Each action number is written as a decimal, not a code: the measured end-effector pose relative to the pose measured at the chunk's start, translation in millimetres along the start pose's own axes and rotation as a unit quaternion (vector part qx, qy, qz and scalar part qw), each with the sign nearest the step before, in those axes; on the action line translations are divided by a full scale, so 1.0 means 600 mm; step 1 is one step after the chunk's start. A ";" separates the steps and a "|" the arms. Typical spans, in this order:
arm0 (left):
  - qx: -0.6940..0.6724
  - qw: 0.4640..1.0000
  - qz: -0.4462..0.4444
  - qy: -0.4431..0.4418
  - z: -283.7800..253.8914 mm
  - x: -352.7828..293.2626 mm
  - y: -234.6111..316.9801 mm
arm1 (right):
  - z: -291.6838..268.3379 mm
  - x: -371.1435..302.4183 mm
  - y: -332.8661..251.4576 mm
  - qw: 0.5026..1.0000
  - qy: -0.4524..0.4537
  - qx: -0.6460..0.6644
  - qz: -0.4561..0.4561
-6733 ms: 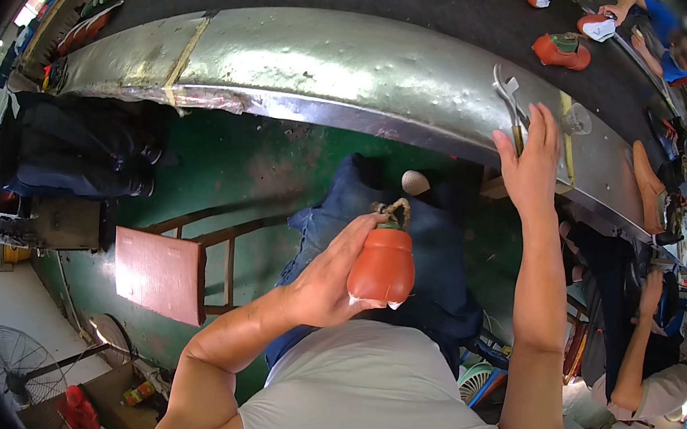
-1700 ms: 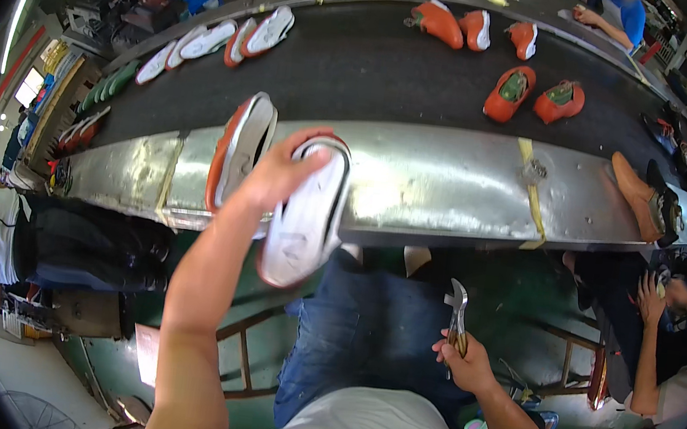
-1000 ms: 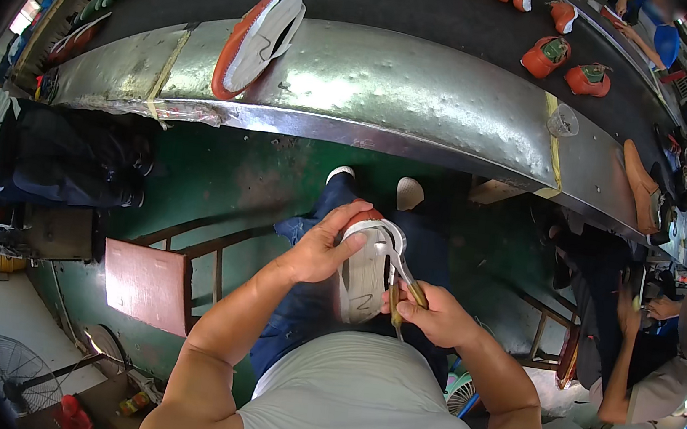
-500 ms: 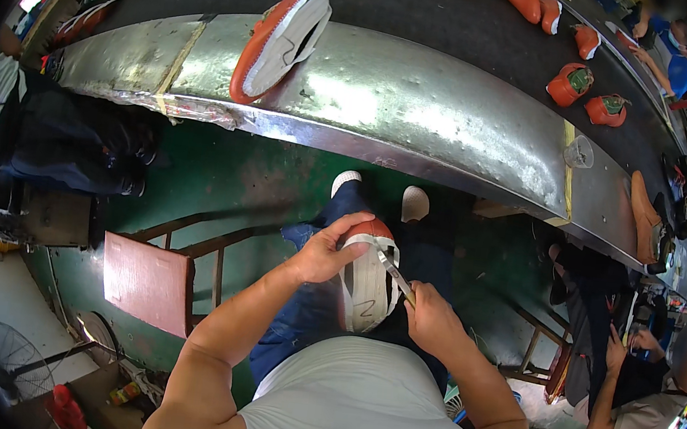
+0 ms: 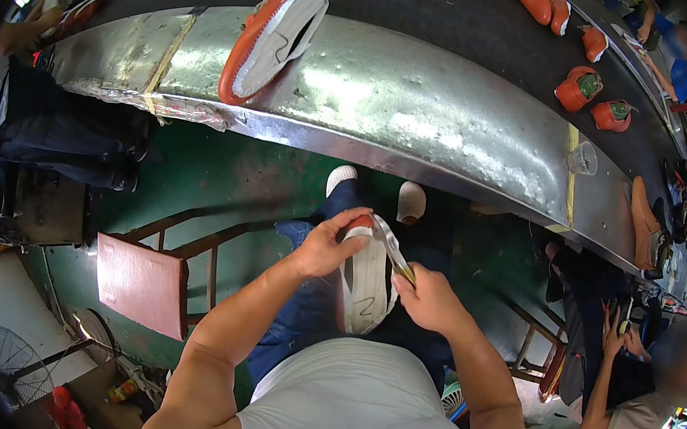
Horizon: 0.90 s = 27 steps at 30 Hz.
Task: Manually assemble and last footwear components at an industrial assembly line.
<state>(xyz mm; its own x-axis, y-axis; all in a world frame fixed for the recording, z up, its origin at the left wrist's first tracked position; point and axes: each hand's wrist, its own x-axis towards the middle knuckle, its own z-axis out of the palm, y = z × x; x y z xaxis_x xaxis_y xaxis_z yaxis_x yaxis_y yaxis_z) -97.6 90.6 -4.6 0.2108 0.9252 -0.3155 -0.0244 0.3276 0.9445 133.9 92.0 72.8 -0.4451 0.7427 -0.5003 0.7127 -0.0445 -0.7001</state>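
Observation:
A shoe (image 5: 368, 292) with an orange toe and a pale underside turned up rests over my lap. My left hand (image 5: 326, 245) is closed round its toe from the left, thumb on the underside and fingers over the front. In my right hand (image 5: 434, 299) is a metal tool that looks like pliers (image 5: 396, 257), with a yellowish handle. Its head reaches the toe's right edge, where a pale strip shows; whether the jaws grip it I cannot make out. Another orange shoe (image 5: 274, 41) lies on its side on the bench, pale underside toward me.
Ahead runs a metal-edged bench (image 5: 425, 97) with a dark belt (image 5: 417, 11). Orange shoes (image 5: 578, 87) and a clear cup (image 5: 583, 157) stand right of centre. A stool (image 5: 141, 283) is at my left, another (image 5: 538, 347) at my right. People work on both sides.
The pliers' head has moved from the underside near the toe's middle out to its right edge and forward. My right hand has shifted slightly forward; my left still holds the toe.

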 end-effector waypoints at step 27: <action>-0.026 0.970 -0.141 -0.197 0.133 -0.095 -0.088 | 0.023 -0.221 0.165 0.993 0.039 -0.016 0.111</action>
<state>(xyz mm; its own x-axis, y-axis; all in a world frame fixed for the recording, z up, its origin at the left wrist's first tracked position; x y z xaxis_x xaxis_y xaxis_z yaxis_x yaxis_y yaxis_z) -30.2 5.1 -28.9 0.5736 0.6549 -0.4920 0.0423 0.5762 0.8162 256.1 -20.3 62.9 -0.2333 0.7660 -0.5990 0.8059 -0.1925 -0.5600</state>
